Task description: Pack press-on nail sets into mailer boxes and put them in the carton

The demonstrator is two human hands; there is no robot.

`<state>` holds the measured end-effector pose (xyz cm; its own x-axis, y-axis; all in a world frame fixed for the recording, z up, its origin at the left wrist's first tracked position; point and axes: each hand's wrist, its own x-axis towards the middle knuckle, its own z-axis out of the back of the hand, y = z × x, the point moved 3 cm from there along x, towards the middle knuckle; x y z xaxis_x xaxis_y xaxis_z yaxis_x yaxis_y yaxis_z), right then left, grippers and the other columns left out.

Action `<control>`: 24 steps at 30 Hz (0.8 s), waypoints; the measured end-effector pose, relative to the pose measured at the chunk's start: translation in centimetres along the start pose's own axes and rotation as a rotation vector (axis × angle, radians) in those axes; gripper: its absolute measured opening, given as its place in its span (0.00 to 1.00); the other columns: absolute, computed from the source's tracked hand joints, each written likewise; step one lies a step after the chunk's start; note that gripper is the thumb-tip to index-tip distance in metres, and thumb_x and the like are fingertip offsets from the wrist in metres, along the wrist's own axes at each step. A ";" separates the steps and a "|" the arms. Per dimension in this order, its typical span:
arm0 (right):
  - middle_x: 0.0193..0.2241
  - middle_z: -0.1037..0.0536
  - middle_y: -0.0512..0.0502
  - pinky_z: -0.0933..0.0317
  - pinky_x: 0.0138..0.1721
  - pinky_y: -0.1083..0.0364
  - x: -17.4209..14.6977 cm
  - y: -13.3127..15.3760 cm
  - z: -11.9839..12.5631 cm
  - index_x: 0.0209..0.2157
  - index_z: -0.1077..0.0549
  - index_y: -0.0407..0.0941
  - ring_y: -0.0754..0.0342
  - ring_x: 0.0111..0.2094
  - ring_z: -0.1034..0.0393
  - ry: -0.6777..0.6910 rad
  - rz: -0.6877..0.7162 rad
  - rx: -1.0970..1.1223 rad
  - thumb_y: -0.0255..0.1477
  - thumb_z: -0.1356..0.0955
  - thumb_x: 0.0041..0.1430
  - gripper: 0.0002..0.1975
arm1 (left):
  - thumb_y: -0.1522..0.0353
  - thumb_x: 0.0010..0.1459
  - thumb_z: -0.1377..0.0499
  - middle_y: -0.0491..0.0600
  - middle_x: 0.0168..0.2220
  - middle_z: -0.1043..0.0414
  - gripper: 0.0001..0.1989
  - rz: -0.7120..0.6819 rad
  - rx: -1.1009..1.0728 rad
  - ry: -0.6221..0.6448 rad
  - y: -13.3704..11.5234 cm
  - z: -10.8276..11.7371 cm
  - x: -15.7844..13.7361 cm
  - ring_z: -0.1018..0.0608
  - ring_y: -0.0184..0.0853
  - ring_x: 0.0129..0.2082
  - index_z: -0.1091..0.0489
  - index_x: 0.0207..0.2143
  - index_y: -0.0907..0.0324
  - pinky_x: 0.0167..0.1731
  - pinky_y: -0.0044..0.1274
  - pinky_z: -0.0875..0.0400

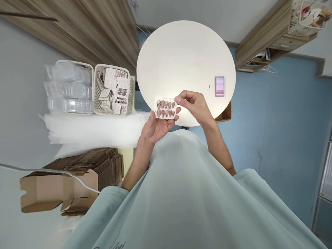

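Observation:
A small white card of press-on nails (166,108) is held above the near edge of the round white table (181,48). Two rows of patterned, brownish-pink nails lie across its face. My left hand (157,128) supports the card from below, thumb at its left edge and fingers behind it. My right hand (194,104) pinches the card's upper right corner between thumb and index finger. On the table to the right lies a phone (220,86) with a blurred screen.
Left of the table, one white basket (96,103) holds more nail cards, beside clear plastic trays (70,88) in another basket. Nearer lie white sheets (95,129) and stacked brown cardboard boxes (109,166). A white cable (52,170) crosses the boxes. Wooden cabinets (103,31) stand behind.

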<state>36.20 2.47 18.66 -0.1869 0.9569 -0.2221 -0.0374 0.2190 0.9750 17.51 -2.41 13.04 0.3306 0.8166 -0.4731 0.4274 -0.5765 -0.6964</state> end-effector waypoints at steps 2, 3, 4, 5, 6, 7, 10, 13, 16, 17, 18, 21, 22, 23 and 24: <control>0.33 0.19 0.50 0.26 0.44 0.52 0.0 0.0 -0.2 0.31 0.21 0.49 0.51 0.41 0.22 0.000 0.012 -0.004 0.60 0.20 0.59 0.28 | 0.31 0.54 0.29 0.62 0.55 0.15 0.42 0.000 -0.003 0.002 0.2 0.0 0.0 0.12 0.55 0.56 0.20 0.57 0.51 0.41 0.36 0.13; 0.32 0.19 0.50 0.26 0.44 0.52 0.0 0.0 -0.2 0.31 0.21 0.48 0.51 0.41 0.22 0.000 0.021 -0.007 0.60 0.20 0.60 0.28 | 0.31 0.54 0.29 0.61 0.56 0.15 0.42 0.007 -0.012 0.006 0.3 0.1 0.0 0.12 0.55 0.56 0.20 0.57 0.51 0.41 0.36 0.13; 0.32 0.19 0.50 0.26 0.44 0.52 0.0 0.0 -0.1 0.31 0.21 0.48 0.51 0.41 0.22 0.000 0.032 -0.008 0.60 0.20 0.60 0.29 | 0.31 0.54 0.29 0.61 0.57 0.15 0.43 0.018 -0.027 0.015 0.4 0.1 0.0 0.12 0.55 0.57 0.20 0.57 0.51 0.42 0.36 0.12; 0.33 0.19 0.50 0.26 0.44 0.52 0.0 0.0 -0.1 0.31 0.21 0.48 0.51 0.41 0.23 0.001 0.042 -0.011 0.60 0.20 0.60 0.29 | 0.31 0.54 0.29 0.60 0.58 0.16 0.43 0.031 -0.046 0.027 0.4 0.2 -0.1 0.13 0.55 0.58 0.20 0.57 0.51 0.44 0.36 0.12; 0.33 0.18 0.50 0.26 0.44 0.52 0.0 0.0 0.0 0.31 0.20 0.48 0.51 0.41 0.23 0.002 0.051 -0.014 0.61 0.21 0.60 0.29 | 0.30 0.54 0.29 0.60 0.60 0.16 0.43 0.042 -0.066 0.039 0.5 0.2 -0.1 0.13 0.55 0.59 0.20 0.58 0.51 0.46 0.36 0.12; 0.33 0.18 0.50 0.26 0.44 0.52 0.0 -0.1 0.1 0.31 0.20 0.48 0.51 0.41 0.23 0.002 0.058 -0.019 0.61 0.21 0.60 0.29 | 0.31 0.55 0.29 0.59 0.62 0.17 0.44 0.049 -0.085 0.051 0.6 0.2 -0.2 0.14 0.55 0.61 0.20 0.60 0.51 0.49 0.36 0.12; 0.33 0.18 0.50 0.26 0.44 0.52 0.1 -0.4 0.3 0.32 0.20 0.48 0.51 0.41 0.23 -0.002 0.078 -0.042 0.60 0.21 0.61 0.29 | 0.31 0.57 0.30 0.58 0.67 0.19 0.46 0.056 -0.116 0.076 0.8 0.2 -0.3 0.18 0.57 0.68 0.22 0.64 0.52 0.59 0.38 0.15; 0.36 0.17 0.49 0.26 0.44 0.52 0.0 -0.7 0.5 0.34 0.19 0.47 0.52 0.41 0.22 -0.047 0.106 -0.082 0.58 0.22 0.64 0.27 | 0.32 0.56 0.29 0.58 0.69 0.21 0.45 0.015 -0.093 0.086 0.7 -0.1 -0.3 0.22 0.58 0.72 0.22 0.64 0.53 0.66 0.39 0.18; 0.40 0.16 0.48 0.26 0.44 0.52 -0.4 -0.6 0.6 0.38 0.17 0.48 0.52 0.43 0.21 -0.149 0.133 -0.148 0.56 0.24 0.68 0.24 | 0.37 0.57 0.25 0.59 0.69 0.21 0.43 -0.121 0.018 0.038 0.3 -0.5 0.0 0.21 0.56 0.71 0.23 0.65 0.52 0.70 0.41 0.22; 0.41 0.16 0.48 0.26 0.44 0.52 -0.7 -0.4 0.5 0.39 0.17 0.48 0.52 0.43 0.21 -0.181 0.139 -0.169 0.55 0.24 0.69 0.23 | 0.39 0.57 0.24 0.58 0.69 0.21 0.43 -0.176 0.069 0.008 0.3 -0.6 0.1 0.20 0.56 0.70 0.24 0.66 0.51 0.71 0.41 0.23; 0.42 0.16 0.47 0.26 0.44 0.52 -1.0 -0.3 0.4 0.40 0.17 0.48 0.52 0.44 0.21 -0.207 0.142 -0.186 0.55 0.24 0.69 0.23 | 0.41 0.57 0.23 0.58 0.69 0.21 0.43 -0.230 0.124 -0.026 0.2 -0.7 0.3 0.20 0.55 0.70 0.25 0.67 0.51 0.71 0.42 0.24; 0.42 0.16 0.48 0.26 0.43 0.52 -1.7 0.1 -0.1 0.39 0.17 0.48 0.52 0.44 0.21 -0.244 0.138 -0.224 0.54 0.25 0.70 0.22 | 0.42 0.57 0.22 0.58 0.70 0.22 0.46 -0.360 0.311 -0.120 0.7 -0.8 0.8 0.21 0.54 0.72 0.29 0.71 0.48 0.72 0.43 0.25; 0.42 0.16 0.48 0.26 0.43 0.52 -1.8 0.1 -0.3 0.39 0.17 0.48 0.52 0.44 0.21 -0.248 0.135 -0.235 0.54 0.25 0.70 0.22 | 0.42 0.57 0.22 0.58 0.71 0.24 0.47 -0.393 0.376 -0.147 0.9 -0.9 0.9 0.23 0.55 0.73 0.31 0.72 0.47 0.71 0.43 0.25; 0.41 0.16 0.48 0.26 0.43 0.52 -1.9 0.0 -0.5 0.38 0.18 0.48 0.52 0.43 0.21 -0.250 0.134 -0.246 0.54 0.25 0.70 0.22 | 0.42 0.57 0.22 0.58 0.72 0.26 0.48 -0.422 0.437 -0.175 1.1 -0.9 1.0 0.24 0.55 0.74 0.32 0.73 0.46 0.71 0.43 0.25; 0.41 0.17 0.48 0.26 0.43 0.52 -1.9 -0.2 -0.6 0.38 0.18 0.48 0.52 0.43 0.21 -0.253 0.133 -0.255 0.53 0.25 0.71 0.21 | 0.42 0.57 0.22 0.58 0.74 0.28 0.49 -0.449 0.488 -0.203 1.4 -0.9 1.0 0.25 0.55 0.74 0.32 0.74 0.45 0.70 0.43 0.24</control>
<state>35.94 0.47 18.89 0.0400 0.9976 -0.0572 -0.2782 0.0661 0.9582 19.22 -2.38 12.11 0.0257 0.9896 -0.1412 0.0429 -0.1423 -0.9889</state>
